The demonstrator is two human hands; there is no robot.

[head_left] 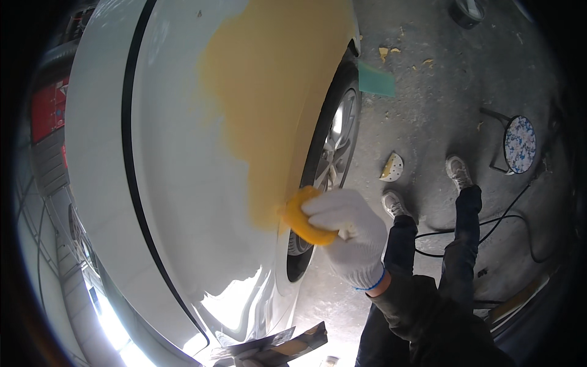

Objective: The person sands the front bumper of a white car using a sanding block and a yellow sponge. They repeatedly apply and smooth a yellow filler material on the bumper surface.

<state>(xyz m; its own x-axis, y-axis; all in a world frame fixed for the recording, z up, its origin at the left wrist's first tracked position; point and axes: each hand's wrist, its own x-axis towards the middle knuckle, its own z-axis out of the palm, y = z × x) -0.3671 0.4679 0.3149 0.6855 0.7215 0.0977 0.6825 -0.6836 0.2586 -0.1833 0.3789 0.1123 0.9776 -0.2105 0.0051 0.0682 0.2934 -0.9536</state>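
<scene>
My right hand [351, 229], in a white knit glove with a blue cuff edge, grips a bent yellow putty spreader [310, 223]. The spreader is against the lower end of a broad tan putty patch [269, 104] on a white car panel [183, 140], just beside the wheel arch. At the bottom edge, my left hand [247, 359] shows only in part, as pale gloved fingers. It is closed on a dark board [292, 346] with a tan smear on it. Most of that hand lies outside the picture.
The car wheel [339, 137] stands right of the panel, near a green sheet [376, 81]. A folded sanding disc [392, 167] lies by my shoes, with a round stool [520, 145] farther right. A black cable [513, 215] runs across the grey floor behind my legs.
</scene>
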